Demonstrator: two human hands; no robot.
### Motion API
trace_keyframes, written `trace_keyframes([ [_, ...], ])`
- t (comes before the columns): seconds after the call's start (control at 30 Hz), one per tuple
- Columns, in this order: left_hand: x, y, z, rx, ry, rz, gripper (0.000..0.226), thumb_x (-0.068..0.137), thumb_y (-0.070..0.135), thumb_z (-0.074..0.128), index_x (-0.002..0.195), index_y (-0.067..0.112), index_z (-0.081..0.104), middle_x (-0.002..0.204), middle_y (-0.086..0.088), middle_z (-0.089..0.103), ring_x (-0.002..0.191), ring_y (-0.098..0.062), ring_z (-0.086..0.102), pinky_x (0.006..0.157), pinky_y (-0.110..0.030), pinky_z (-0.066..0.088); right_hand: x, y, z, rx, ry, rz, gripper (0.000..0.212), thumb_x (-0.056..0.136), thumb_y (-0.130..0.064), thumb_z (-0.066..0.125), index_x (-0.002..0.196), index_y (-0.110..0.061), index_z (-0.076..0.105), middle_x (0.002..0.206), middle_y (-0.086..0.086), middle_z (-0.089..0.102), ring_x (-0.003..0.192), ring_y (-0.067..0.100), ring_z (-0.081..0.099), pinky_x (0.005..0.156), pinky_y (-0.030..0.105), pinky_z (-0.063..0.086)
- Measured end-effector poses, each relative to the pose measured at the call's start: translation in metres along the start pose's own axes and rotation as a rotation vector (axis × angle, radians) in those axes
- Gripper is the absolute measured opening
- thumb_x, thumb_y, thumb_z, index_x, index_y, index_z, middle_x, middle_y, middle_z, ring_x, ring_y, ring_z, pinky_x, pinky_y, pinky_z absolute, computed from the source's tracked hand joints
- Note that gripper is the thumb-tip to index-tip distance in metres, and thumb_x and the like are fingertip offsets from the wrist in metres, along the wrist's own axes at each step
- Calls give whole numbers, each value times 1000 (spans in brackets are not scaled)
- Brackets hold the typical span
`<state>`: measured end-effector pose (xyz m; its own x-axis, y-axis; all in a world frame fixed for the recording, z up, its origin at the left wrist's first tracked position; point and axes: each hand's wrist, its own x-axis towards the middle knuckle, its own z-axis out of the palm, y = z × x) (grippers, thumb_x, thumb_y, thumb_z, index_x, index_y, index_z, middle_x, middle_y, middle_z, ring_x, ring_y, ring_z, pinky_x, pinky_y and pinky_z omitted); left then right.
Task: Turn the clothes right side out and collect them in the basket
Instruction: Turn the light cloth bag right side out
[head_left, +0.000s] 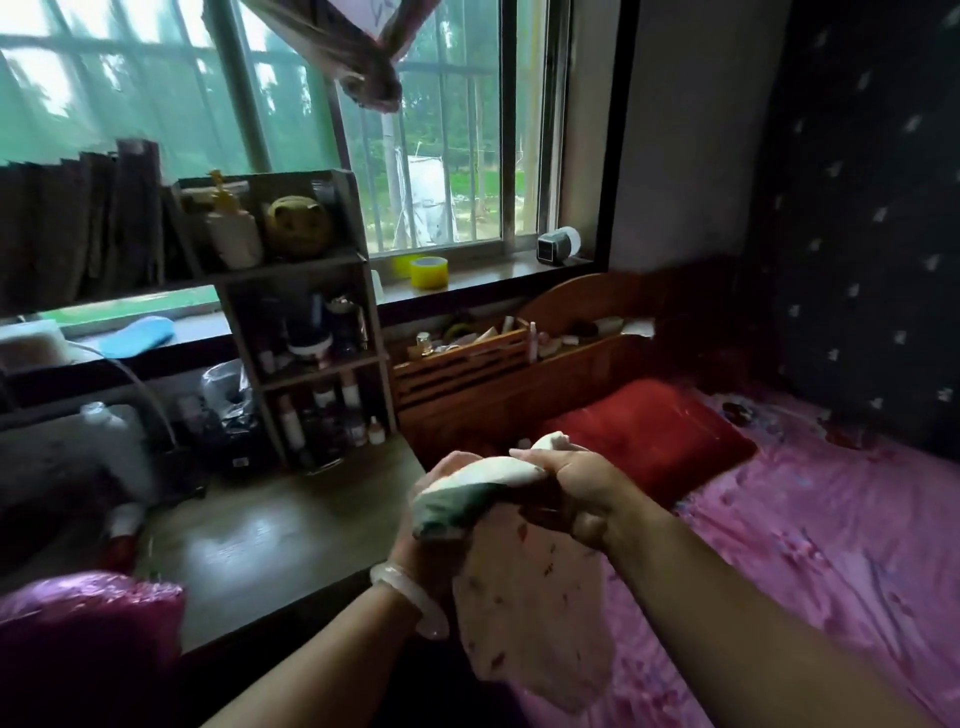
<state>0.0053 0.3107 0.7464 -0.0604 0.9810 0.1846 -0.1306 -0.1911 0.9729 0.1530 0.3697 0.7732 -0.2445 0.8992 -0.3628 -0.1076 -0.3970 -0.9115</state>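
Between desk and bed, we hold one small garment (535, 613) up in both hands. Left hand (447, 465) grips the bunched green-and-white end. Right hand (571, 488) sits close beside it, fingers curled over the white rolled edge. Hands nearly touching, both clamped on cloth. The pale printed body hangs free below them, over the near edge of the pink bedsheet (831, 545). Bangle (410, 597) on the left wrist. Desk (260, 545) to the left, red pillow (649, 431) beyond the hands. No basket in view.

Judgement: mid-turn; we cannot tell which face is out.

Risks:
- A fast pull could jam the bunched end in the roll, leaving the garment half turned.
- The loose hem could snag the bangle.
- A slack grip would drop it on the bed.
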Motion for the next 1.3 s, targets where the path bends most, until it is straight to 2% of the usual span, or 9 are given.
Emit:
trace_keyframes([
  [0.07,-2,12,0,32,50,41,40,76,32,66,96,-2,65,95,-23,68,91,-18,65,82,-37,52,-6,-1,1,-175,-40,2,37,71,-50,75,94,-24,64,100,2,70,88,22,66,74,32,51],
  [0.17,-1,22,-7,-118,176,-41,21,90,20,58,82,14,76,83,-9,75,83,-16,71,74,-30,55,-12,-3,-2,-274,-159,-24,66,60,-68,69,109,-24,66,108,-3,69,105,19,61,94,41,43],
  [0.27,-3,20,-16,-162,175,-277,50,85,46,64,115,6,66,107,-19,71,104,-32,67,97,-46,50,-20,-1,-1,-339,-328,-75,50,67,-48,79,110,-28,65,112,0,70,111,22,62,99,48,42],
  [0.4,-10,23,-18,-150,75,-345,57,88,52,54,120,6,64,115,-21,67,110,-32,64,100,-42,46,-20,9,-1,-351,-248,-228,68,65,-7,85,123,-25,54,117,6,65,103,18,65,90,41,55],
  [0.57,-22,25,-29,-59,50,-292,53,70,35,81,114,9,67,106,-19,71,101,-33,67,92,-45,51,-25,6,-7,-377,-119,-376,19,84,7,64,77,-11,66,61,-5,63,59,10,51,51,17,44],
  [0.8,-25,42,-56,-11,270,-191,5,86,6,64,87,2,66,76,-11,70,61,-14,68,56,-24,58,-28,-10,-7,-227,-14,-393,16,91,-5,57,85,-14,68,78,4,69,71,17,63,64,26,52],
  [1.03,-31,49,-62,-66,323,-146,13,92,14,58,85,9,67,76,-4,67,71,-14,60,60,-20,53,-31,-13,-6,-356,-242,-396,43,69,-8,82,109,-12,66,101,4,73,92,15,69,74,23,56],
  [1.13,-30,48,-66,-130,353,-181,13,93,16,57,86,11,67,77,-5,66,71,-16,59,65,-24,51,-33,-10,-10,-480,-349,-258,48,65,7,79,107,-12,67,106,13,72,99,26,68,89,42,55],
  [1.3,-29,49,-70,-77,285,-173,17,95,19,54,87,8,65,74,-4,69,65,-12,63,57,-19,54,-35,-16,-8,-211,-254,-56,10,82,1,65,91,5,66,74,17,67,61,25,65,60,34,57],
])
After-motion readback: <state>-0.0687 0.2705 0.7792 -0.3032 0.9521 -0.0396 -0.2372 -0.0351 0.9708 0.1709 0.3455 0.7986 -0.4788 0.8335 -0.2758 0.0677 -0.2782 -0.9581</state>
